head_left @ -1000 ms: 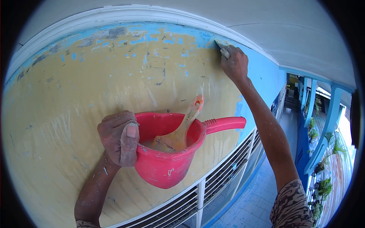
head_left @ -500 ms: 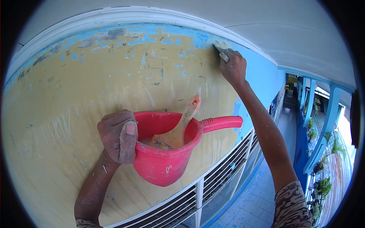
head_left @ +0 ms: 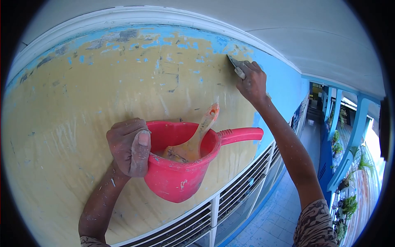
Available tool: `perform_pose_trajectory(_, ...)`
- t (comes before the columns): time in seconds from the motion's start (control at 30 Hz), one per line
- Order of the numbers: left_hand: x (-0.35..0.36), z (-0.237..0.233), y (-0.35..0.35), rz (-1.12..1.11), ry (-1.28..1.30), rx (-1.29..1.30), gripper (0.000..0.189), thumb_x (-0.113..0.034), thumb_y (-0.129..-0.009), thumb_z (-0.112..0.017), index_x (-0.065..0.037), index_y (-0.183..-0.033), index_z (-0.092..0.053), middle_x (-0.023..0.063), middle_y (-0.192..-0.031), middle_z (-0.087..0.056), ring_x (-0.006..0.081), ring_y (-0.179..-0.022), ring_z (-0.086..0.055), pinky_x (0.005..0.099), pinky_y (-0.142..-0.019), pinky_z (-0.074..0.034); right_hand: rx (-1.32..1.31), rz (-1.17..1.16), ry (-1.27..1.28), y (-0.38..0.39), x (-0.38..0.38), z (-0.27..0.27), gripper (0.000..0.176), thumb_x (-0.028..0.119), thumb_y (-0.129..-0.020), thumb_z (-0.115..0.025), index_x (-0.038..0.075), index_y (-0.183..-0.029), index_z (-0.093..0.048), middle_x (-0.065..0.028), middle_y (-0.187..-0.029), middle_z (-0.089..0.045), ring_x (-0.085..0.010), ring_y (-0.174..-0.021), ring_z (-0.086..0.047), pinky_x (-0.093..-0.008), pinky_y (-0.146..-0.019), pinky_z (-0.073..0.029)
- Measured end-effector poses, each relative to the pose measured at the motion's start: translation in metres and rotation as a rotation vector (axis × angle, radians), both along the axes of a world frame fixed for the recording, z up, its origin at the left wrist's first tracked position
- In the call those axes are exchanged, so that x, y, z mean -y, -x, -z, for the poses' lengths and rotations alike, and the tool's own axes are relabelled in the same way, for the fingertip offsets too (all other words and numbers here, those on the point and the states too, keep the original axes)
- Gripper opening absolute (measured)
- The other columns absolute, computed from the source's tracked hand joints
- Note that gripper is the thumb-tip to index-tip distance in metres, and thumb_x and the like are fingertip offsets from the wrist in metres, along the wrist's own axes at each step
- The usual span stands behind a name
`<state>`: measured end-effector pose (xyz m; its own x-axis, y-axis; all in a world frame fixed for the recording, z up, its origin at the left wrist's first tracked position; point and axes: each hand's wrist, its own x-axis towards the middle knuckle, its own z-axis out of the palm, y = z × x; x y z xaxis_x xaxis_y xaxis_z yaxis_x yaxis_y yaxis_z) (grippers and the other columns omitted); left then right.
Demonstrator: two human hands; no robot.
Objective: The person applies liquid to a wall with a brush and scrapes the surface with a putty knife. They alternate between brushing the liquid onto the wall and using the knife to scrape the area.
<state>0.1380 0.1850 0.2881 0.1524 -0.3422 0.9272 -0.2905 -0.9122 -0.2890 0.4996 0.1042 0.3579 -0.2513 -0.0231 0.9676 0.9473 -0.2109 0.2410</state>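
Firmly, in the head view, a person's left hand (head_left: 129, 147) clamps the rim of a pinkish-red plastic dipper (head_left: 177, 181), fingers curled tight and thumb pressed flat on the side opposite its ribbed handle. Inside the dipper, a cream, paddle-shaped tool (head_left: 201, 133) with an orange, holed end stands tilted in a pale, murky mixture (head_left: 170, 155), leaning toward the handle side.

Above and to the right of the dipper, the right hand (head_left: 252, 80) closes around the pale grip of a thin-bladed metal scraper (head_left: 232, 61), fingers bunched together. The scraper's blade meets the tan-coated wall (head_left: 90, 107), close to patchy blue paint; how hard it presses cannot be told.

High over the dipper runs a white molding (head_left: 164, 15). Below and to its right stretches a white-framed louvered window (head_left: 214, 218); farther right, beyond the camouflage-sleeved right arm (head_left: 290, 144), a corridor (head_left: 310, 131) recedes past light-blue columns (head_left: 354, 140) and green potted plants (head_left: 349, 206).
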Motion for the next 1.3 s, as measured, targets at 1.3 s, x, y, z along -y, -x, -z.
perform_pose_trajectory(1.3, 0.001, -0.002, -0.002, 0.023, 0.005, 0.021, 0.033, -0.009, -0.09, -0.05, 0.001, -0.059, -0.042, 0.0101, -0.054, -0.038, 0.0267, -0.044, -0.04, 0.0354, -0.045, -0.034, 0.166, -0.026, -0.006, 0.038, -0.004, 0.001, 0.051, 0.004, -0.062, -0.069, 0.012, -0.112, -0.071, -0.0034, -0.091, -0.067, -0.0282, -0.079, -0.058, -0.0411, -0.064, -0.054)
